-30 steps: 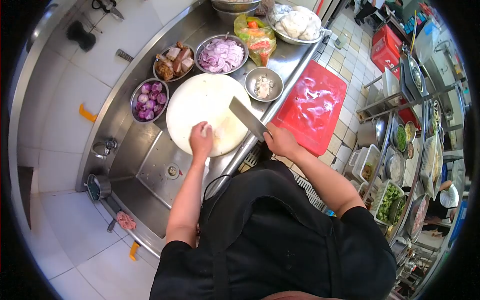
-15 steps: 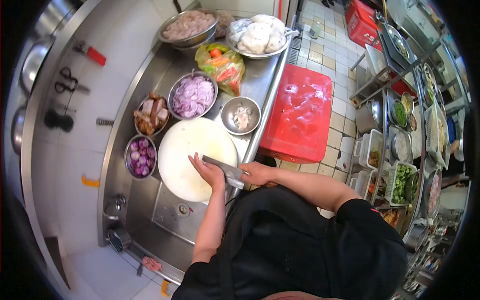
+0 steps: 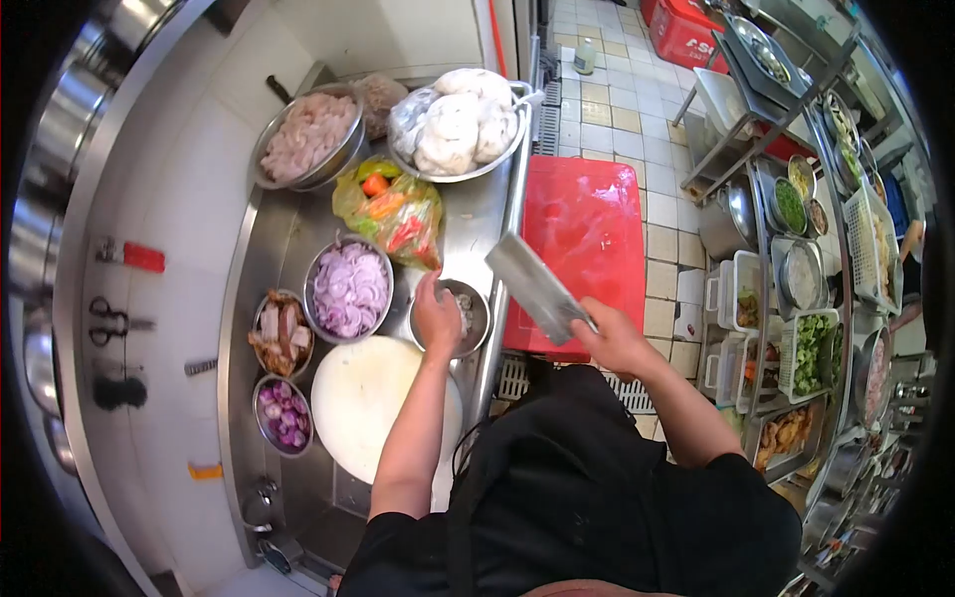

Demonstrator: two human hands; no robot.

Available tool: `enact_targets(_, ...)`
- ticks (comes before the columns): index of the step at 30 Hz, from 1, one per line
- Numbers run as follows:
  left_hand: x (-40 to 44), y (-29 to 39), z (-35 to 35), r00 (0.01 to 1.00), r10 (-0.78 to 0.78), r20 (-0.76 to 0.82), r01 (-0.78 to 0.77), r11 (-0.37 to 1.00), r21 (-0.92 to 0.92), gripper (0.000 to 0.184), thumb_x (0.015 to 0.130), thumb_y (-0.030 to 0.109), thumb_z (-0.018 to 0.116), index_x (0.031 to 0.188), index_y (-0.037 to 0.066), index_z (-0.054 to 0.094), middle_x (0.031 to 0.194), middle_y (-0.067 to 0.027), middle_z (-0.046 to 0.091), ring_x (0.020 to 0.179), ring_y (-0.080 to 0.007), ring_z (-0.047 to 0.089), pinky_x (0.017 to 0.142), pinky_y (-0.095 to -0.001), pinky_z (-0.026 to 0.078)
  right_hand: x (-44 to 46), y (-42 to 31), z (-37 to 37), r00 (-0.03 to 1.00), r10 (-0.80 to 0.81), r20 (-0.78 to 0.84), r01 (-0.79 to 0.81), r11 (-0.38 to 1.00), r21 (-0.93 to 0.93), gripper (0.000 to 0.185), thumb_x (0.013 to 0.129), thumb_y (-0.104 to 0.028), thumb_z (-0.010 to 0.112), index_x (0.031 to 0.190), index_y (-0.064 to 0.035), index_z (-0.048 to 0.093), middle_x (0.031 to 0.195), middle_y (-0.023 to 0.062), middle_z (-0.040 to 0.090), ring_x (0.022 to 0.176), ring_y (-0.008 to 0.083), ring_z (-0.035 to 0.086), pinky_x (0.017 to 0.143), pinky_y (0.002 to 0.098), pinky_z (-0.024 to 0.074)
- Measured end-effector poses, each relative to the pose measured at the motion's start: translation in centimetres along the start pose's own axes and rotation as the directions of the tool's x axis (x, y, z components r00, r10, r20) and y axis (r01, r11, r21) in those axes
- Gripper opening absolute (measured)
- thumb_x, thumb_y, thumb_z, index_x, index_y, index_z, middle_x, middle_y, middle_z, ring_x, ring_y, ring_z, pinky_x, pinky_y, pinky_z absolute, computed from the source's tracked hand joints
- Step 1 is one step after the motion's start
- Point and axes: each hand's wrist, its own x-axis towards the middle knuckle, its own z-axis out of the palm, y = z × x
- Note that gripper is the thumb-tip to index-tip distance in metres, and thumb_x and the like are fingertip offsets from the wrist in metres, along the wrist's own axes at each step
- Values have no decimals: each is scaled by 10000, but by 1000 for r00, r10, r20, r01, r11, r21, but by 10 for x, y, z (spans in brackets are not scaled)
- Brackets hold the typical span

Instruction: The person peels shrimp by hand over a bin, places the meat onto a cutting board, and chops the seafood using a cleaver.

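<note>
My right hand (image 3: 615,341) is closed round a cleaver (image 3: 537,289), its broad blade raised above the red lid and angled to the upper left. My left hand (image 3: 436,316) is at the near-left side of a small metal bowl (image 3: 479,333), fingers along the rim; the hand partly covers the bowl. Pale chopped pieces (image 3: 465,306) lie in it. Below my left forearm is a round white cutting board (image 3: 363,408), set over the sink. A bowl of sliced purple onions (image 3: 348,291) stands just left of my left hand.
Around the board stand bowls of browned meat (image 3: 282,336) and small purple onions (image 3: 285,413). Farther back are a bag of vegetables (image 3: 393,214), a bowl of raw meat (image 3: 310,137) and a bowl of white bagged pieces (image 3: 458,124). A red container (image 3: 587,219) stands right of the counter.
My left hand has left the cleaver blade and moved to the small bowl. My right hand has lifted the cleaver off the board's edge, away to the right. The camera view has shifted.
</note>
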Motion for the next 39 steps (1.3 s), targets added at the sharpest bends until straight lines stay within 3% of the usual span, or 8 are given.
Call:
enact_targets(2,46,19,4,997,73,-16,-74,989,-126,268,923,20,619,1177,-14,697,1212,-194,703,1112,-369,671,1003,-431,519,-3,15,-13,996,38,-76,-34,998,56,234,1039,-213,598,1164,-15,584,928,278,676,857,439,685,748,483,510)
enact_targets(4,101,42,13,988,154,-9,-154,984,-91,202,949,53,622,1121,-10,707,1157,-176,712,1061,-358,678,943,-425,537,-2,28,-23,976,192,-104,-172,970,170,166,1039,-148,622,1108,2,606,861,87,647,802,152,590,721,367,496)
enact_targets(5,131,53,21,984,177,32,-173,980,-103,198,951,72,631,1115,-3,712,1148,-173,716,1058,-365,678,940,-426,537,-2,36,-24,974,199,-108,-179,969,173,166,1039,-148,622,1108,2,606,861,87,647,802,152,590,721,367,496)
enact_targets(10,271,78,82,864,495,95,-502,862,71,249,945,156,697,1151,19,727,1181,-225,698,1130,-398,650,1003,-459,509,9,78,-14,963,135,-232,-101,983,150,180,1018,-183,629,1083,-16,608,763,206,631,658,319,620,635,425,471)
enact_targets(16,315,85,96,834,414,365,-522,808,274,339,949,252,725,1177,2,713,1220,-236,666,1164,-442,603,1013,-502,488,15,49,-47,969,188,-158,-182,982,55,162,1016,-183,633,1054,-26,616,787,255,656,790,473,676,652,496,488)
enact_targets(28,320,76,107,756,279,592,-527,796,297,450,1052,341,526,1087,-48,748,1355,-291,608,1180,-473,603,1035,-540,472,32,65,-47,970,109,-219,-83,989,124,174,1020,-207,626,1070,-42,639,837,265,673,834,489,673,692,538,494)
enact_targets(31,315,71,118,779,264,569,-567,684,459,451,1033,336,536,1068,-51,763,1397,-318,580,1185,-492,600,1046,-545,468,33,65,-47,974,121,-193,-106,991,87,185,1022,-223,624,1051,-41,633,839,270,671,847,498,669,705,553,491)
enact_targets(39,321,90,94,717,474,511,-628,757,180,237,902,209,664,999,14,758,1135,-220,670,1095,-432,650,985,-464,518,15,77,-47,974,134,-183,-123,990,71,196,1018,-229,626,1033,-35,604,825,273,658,847,514,652,692,572,471)
